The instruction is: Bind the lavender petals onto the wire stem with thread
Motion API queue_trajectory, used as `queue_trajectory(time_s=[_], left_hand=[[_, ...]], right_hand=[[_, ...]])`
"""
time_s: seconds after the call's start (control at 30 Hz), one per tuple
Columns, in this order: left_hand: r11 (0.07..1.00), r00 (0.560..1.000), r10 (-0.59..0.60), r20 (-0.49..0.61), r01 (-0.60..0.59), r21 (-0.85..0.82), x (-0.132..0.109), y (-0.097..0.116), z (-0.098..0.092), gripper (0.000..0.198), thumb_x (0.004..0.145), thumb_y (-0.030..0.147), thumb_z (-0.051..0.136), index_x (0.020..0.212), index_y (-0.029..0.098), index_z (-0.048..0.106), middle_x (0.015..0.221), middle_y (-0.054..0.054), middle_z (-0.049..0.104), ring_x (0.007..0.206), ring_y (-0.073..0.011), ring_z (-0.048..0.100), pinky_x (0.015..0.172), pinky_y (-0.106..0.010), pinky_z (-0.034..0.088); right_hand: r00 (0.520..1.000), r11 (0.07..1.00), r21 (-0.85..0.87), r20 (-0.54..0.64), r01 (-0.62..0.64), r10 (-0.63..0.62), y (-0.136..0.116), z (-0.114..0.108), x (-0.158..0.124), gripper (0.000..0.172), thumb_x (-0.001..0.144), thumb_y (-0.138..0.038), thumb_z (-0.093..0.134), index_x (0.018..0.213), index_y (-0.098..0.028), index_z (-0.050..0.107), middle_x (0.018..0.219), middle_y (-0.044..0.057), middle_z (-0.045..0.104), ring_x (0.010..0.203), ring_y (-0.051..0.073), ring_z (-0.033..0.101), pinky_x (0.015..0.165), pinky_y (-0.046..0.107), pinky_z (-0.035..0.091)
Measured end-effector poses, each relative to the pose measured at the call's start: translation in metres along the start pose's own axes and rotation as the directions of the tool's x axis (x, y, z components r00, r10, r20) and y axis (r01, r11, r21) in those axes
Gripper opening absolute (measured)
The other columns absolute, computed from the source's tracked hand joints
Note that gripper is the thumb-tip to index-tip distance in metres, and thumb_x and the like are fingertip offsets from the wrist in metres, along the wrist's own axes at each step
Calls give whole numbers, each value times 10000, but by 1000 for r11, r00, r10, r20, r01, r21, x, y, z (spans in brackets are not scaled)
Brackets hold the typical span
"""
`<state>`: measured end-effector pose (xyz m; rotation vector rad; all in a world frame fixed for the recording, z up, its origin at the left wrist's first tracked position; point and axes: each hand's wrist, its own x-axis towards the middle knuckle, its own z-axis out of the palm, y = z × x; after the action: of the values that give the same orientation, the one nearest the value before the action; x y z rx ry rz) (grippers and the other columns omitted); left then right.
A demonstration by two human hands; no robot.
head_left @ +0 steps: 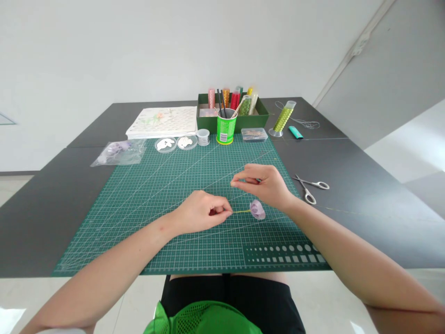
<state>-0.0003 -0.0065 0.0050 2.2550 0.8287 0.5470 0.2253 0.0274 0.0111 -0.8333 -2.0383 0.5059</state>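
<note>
Between the thumb and forefinger of my left hand [205, 211] is the thin yellow-green stem of a pale purple artificial flower [257, 210]. The bloom points right, held over the green cutting mat [194, 171]. My right hand [262, 182] hovers above and slightly beyond the flower, its thumb and forefinger pinched together. Whatever sits in that pinch is too small to make out. Silver-handled scissors [310, 189] lie with blades parted to the right of my right hand.
At the back, a green box [232, 122] holds several thread spools, behind a green cup [226, 130] of sticks. A yellow-green spool [284, 118] and a teal lighter [295, 132] are at right. Dishes of white pieces [166, 144], a plastic bag [120, 152] and white sheets [165, 121] are at left.
</note>
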Motion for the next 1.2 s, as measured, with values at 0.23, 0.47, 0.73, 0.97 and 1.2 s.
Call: queue_trajectory(time_s=[0.23,0.47,0.73,0.97,1.2], left_hand=[[986,999,-35,7,35,-164,-2,9,-5,145,928,223,637,806,180,703,569,48,669,508,-81,603,543,-182,445],[957,990,-77,-117,40,-288,-1,11,-10,143,925,251,642,825,169,705,537,38,659,489,-85,595,530,-190,448],[829,904,-249,-348,13,-560,4,1,-12,154,902,297,657,819,167,666,484,63,551,426,-69,461,459,-187,375],[785,786,-406,-466,39,-618,11,-10,-16,171,877,317,677,796,167,685,502,55,530,469,-75,438,508,-203,369],[798,753,-471,-459,142,-586,13,-14,-15,174,869,318,673,776,172,688,508,52,534,499,-90,459,565,-226,395]], right_hand=[[946,920,227,134,-319,295,10,2,4,200,821,-344,769,800,-147,795,533,-82,356,519,72,336,529,251,313],[915,889,236,194,-393,353,16,8,2,290,801,-422,750,788,-132,767,578,-37,512,525,79,359,522,257,298],[924,921,105,126,-375,362,10,14,-5,207,861,-345,685,798,-157,743,597,-39,516,541,84,376,551,253,323],[995,995,-50,66,82,-78,4,14,-8,153,953,-175,627,854,-152,740,702,6,622,619,96,526,590,224,417],[932,903,-238,29,358,-362,-4,13,-12,142,972,-130,615,902,-104,736,656,3,573,582,98,505,542,228,408]])
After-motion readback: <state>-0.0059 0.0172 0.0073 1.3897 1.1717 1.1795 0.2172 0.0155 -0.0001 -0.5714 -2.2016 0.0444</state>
